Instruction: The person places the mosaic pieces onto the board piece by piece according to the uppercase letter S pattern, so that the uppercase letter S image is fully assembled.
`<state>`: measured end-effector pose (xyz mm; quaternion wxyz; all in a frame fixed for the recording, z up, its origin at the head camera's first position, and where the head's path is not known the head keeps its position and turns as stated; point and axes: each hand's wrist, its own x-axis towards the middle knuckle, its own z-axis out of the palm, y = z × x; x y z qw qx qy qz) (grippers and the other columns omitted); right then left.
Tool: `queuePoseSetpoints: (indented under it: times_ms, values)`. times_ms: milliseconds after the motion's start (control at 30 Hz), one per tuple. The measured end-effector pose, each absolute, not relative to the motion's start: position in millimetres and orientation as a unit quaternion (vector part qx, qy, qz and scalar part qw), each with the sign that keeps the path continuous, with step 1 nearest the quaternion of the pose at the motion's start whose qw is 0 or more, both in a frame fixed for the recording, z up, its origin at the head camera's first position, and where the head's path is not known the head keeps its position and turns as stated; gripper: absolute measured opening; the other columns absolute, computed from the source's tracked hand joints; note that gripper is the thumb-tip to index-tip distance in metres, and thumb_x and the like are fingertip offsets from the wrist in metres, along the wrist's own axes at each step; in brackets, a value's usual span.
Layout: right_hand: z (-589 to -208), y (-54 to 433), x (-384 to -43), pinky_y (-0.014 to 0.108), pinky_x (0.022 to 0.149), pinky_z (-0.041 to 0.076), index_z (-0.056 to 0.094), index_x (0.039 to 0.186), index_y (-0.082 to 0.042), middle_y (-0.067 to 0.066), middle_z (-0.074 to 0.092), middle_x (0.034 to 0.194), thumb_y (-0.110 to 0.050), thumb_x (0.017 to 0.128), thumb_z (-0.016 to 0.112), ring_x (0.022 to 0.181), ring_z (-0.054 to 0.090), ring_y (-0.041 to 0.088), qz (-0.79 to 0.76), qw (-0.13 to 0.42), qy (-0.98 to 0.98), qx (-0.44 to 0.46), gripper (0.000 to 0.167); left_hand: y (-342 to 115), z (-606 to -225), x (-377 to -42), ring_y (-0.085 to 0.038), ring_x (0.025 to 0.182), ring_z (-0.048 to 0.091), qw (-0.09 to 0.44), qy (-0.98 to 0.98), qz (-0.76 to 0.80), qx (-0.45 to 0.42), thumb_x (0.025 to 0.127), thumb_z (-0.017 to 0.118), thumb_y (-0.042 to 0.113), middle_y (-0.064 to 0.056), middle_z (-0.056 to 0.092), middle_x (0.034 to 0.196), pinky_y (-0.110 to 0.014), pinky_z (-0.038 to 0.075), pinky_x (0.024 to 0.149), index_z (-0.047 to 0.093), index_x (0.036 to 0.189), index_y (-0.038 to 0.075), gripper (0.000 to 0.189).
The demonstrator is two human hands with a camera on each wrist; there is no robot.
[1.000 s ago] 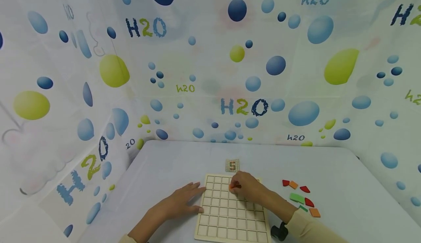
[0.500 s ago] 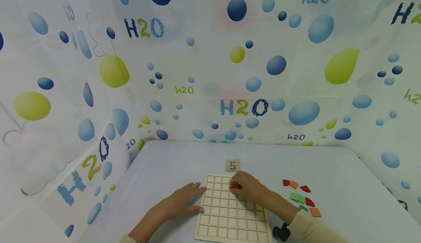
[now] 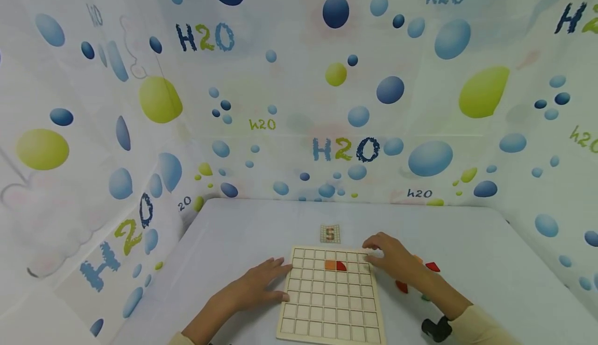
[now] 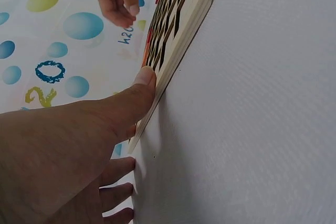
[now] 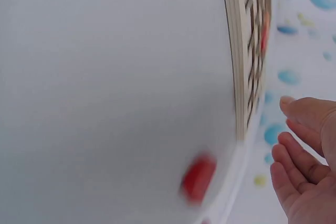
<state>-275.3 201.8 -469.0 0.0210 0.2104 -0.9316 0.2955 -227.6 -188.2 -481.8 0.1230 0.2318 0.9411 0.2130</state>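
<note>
A pale wooden grid board [image 3: 310,299] lies on the white table. In its upper rows sit an orange square tile [image 3: 330,265] and, right beside it, a red quarter-round tile [image 3: 341,266]. My left hand [image 3: 254,285] rests along the board's left edge; in the left wrist view its thumb [image 4: 144,77] touches the rim. The right hand [image 3: 396,259] is over the board's upper right edge, fingers loosely bent with nothing between them, as the right wrist view also shows.
Loose tiles lie right of the board, partly hidden by the right arm: a red one [image 3: 432,267], another red one [image 3: 401,287], a bit of orange [image 3: 418,258] and green [image 3: 425,298]. A small patterned card [image 3: 330,234] lies behind the board.
My right hand has let go of the red tile, leaving it in the grid beside the orange one, and has moved right towards the loose tiles. The left hand has stayed put.
</note>
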Motion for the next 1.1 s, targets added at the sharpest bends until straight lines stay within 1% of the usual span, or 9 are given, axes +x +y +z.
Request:
queuePoseSetpoints:
  times_ms: [133, 233, 333, 500, 667, 767, 933, 1033, 1100]
  values:
    - [-468.6, 240.2, -272.0, 0.050, 0.097, 0.059, 0.070, 0.122, -0.008, 0.006, 0.068, 0.115, -0.013, 0.095, 0.080, 0.108, 0.066, 0.027, 0.290, 0.049, -0.933, 0.205, 0.029, -188.1, -481.4, -228.4, -0.043, 0.157, 0.031, 0.126, 0.940, 0.216, 0.233, 0.094, 0.072, 0.059, -0.016, 0.040, 0.168, -0.070, 0.030, 0.121, 0.050, 0.158, 0.019, 0.079]
    - [-467.2, 267.4, -267.1, 0.052, 0.096, 0.059, 0.070, 0.125, -0.005, 0.011, 0.068, 0.118, -0.013, 0.095, 0.080, 0.109, 0.066, 0.031, 0.292, 0.057, -0.936, 0.187, 0.033, -188.1, -480.9, -228.9, -0.044, 0.157, 0.031, 0.126, 0.939, 0.219, 0.235, 0.094, 0.072, 0.059, -0.017, 0.040, 0.167, -0.071, 0.030, 0.121, 0.050, 0.158, 0.018, 0.079]
    - [-466.3, 291.6, -261.2, 0.053, 0.095, 0.060, 0.068, 0.128, -0.003, 0.015, 0.068, 0.122, -0.014, 0.096, 0.079, 0.111, 0.066, 0.035, 0.291, 0.049, -0.943, 0.157, 0.036, -188.4, -480.4, -228.7, -0.044, 0.157, 0.031, 0.126, 0.938, 0.219, 0.237, 0.095, 0.071, 0.060, -0.017, 0.040, 0.167, -0.071, 0.030, 0.120, 0.049, 0.159, 0.018, 0.079]
    - [-469.2, 324.2, -256.5, 0.051, 0.091, 0.062, 0.066, 0.131, 0.000, 0.019, 0.066, 0.125, -0.015, 0.097, 0.076, 0.111, 0.065, 0.037, 0.291, 0.016, -0.949, 0.119, 0.038, -188.8, -480.1, -227.9, -0.043, 0.157, 0.031, 0.126, 0.939, 0.216, 0.235, 0.095, 0.070, 0.060, -0.017, 0.040, 0.168, -0.070, 0.030, 0.121, 0.049, 0.159, 0.018, 0.079]
    - [-476.0, 345.1, -257.1, 0.050, 0.095, 0.061, 0.066, 0.133, 0.000, 0.017, 0.066, 0.128, -0.016, 0.098, 0.075, 0.115, 0.064, 0.034, 0.304, -0.038, -0.947, 0.100, 0.039, -188.9, -480.2, -227.6, -0.044, 0.156, 0.032, 0.123, 0.939, 0.214, 0.240, 0.095, 0.071, 0.060, -0.017, 0.040, 0.167, -0.071, 0.032, 0.120, 0.049, 0.158, 0.019, 0.079]
    - [-480.8, 351.1, -257.2, 0.047, 0.095, 0.062, 0.069, 0.129, -0.002, 0.012, 0.068, 0.124, -0.012, 0.097, 0.074, 0.113, 0.064, 0.030, 0.313, -0.060, -0.942, 0.103, 0.034, -188.6, -480.8, -227.5, -0.044, 0.156, 0.032, 0.124, 0.938, 0.217, 0.242, 0.095, 0.071, 0.060, -0.017, 0.040, 0.167, -0.070, 0.032, 0.120, 0.050, 0.158, 0.019, 0.079]
    - [-484.8, 353.2, -258.3, 0.044, 0.092, 0.062, 0.073, 0.117, -0.006, 0.004, 0.068, 0.113, -0.007, 0.096, 0.072, 0.106, 0.064, 0.024, 0.307, -0.058, -0.944, 0.107, 0.021, -188.4, -482.4, -227.5, -0.043, 0.156, 0.032, 0.123, 0.936, 0.222, 0.243, 0.095, 0.070, 0.060, -0.017, 0.040, 0.167, -0.070, 0.032, 0.120, 0.050, 0.158, 0.020, 0.078]
    - [-483.8, 352.4, -259.7, 0.044, 0.092, 0.062, 0.073, 0.114, -0.006, 0.003, 0.069, 0.110, -0.007, 0.096, 0.073, 0.103, 0.063, 0.022, 0.296, -0.054, -0.948, 0.106, 0.018, -188.9, -483.5, -227.8, -0.043, 0.156, 0.033, 0.118, 0.936, 0.222, 0.247, 0.095, 0.069, 0.061, -0.017, 0.041, 0.167, -0.070, 0.032, 0.120, 0.050, 0.158, 0.020, 0.078]
    - [-483.0, 351.4, -260.5, 0.043, 0.091, 0.062, 0.073, 0.113, -0.006, 0.002, 0.069, 0.108, -0.009, 0.096, 0.074, 0.101, 0.063, 0.020, 0.289, -0.053, -0.950, 0.102, 0.017, -189.1, -484.1, -227.8, -0.043, 0.156, 0.033, 0.115, 0.936, 0.221, 0.249, 0.095, 0.069, 0.061, -0.017, 0.041, 0.167, -0.070, 0.033, 0.119, 0.050, 0.158, 0.020, 0.078]
